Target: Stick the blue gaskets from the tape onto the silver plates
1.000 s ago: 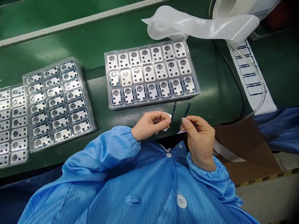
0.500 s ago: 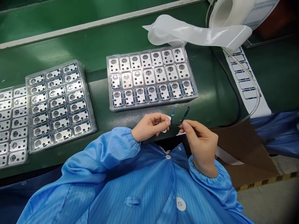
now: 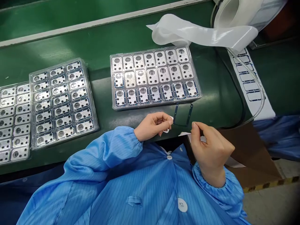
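Observation:
My left hand (image 3: 154, 126) is closed in a pinch round a small silver plate (image 3: 167, 130), mostly hidden by the fingers. Just beyond its fingertips is a thin dark-blue rectangular adhesive frame (image 3: 189, 115) with a see-through middle. Whether the left fingers touch that frame or it lies on the bench is hard to tell. My right hand (image 3: 211, 150) is to the right, thumb and forefinger pressed together, slightly apart from the frame. Anything between those fingers is too small to make out. Behind both hands stands a clear tray (image 3: 156, 104) of silver plates, some edged in blue.
More trays of plates, one nearer (image 3: 93, 125) and one cut off (image 3: 29, 137), lie to the left on the green bench (image 3: 98, 84). At the right are a backing strip (image 3: 263, 109) with blue frames, a cable (image 3: 257, 81), a roll (image 3: 243, 15) and loose white film (image 3: 206, 34).
My right hand has moved right and slightly down, away from the blue frame it was pinching. The left hand stays nearly where it was, still pinching the plate. The view has shifted slightly.

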Demonstrator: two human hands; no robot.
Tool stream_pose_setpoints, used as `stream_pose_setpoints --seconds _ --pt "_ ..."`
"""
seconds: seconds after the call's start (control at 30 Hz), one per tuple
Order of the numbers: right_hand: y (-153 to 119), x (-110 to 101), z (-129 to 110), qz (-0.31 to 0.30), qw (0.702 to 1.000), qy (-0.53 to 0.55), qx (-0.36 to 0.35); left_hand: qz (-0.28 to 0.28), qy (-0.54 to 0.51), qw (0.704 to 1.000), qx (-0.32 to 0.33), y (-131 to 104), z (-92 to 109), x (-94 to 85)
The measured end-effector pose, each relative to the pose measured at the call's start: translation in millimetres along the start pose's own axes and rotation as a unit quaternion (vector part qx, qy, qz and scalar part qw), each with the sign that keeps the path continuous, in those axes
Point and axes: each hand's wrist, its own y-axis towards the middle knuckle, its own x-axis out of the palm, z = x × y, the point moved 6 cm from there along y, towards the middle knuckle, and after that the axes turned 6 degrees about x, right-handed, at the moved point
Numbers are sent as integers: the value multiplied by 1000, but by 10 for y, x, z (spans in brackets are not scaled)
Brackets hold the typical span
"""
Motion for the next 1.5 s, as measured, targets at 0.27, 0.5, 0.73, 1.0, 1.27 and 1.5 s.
stream_pose_setpoints --seconds 0.27,0.5,0.73,1.0,1.27,1.5 --pt "48 8 -279 13 988 14 -154 16 46 998 30 -6 -33 5" --pt "75 134 -332 -24 981 -12 -191 8 52 998 34 -20 -67 15" --pt "85 122 -376 -21 974 -50 -222 13 71 996 53 -25 -48 22" --pt "116 88 -447 -5 966 -51 -252 11 115 989 93 -43 -12 23" --pt "91 107 -441 -23 967 -45 -250 -6 149 983 107 -45 23 25" --pt "104 135 -364 -35 978 5 -208 -18 123 990 72 -47 -26 41"
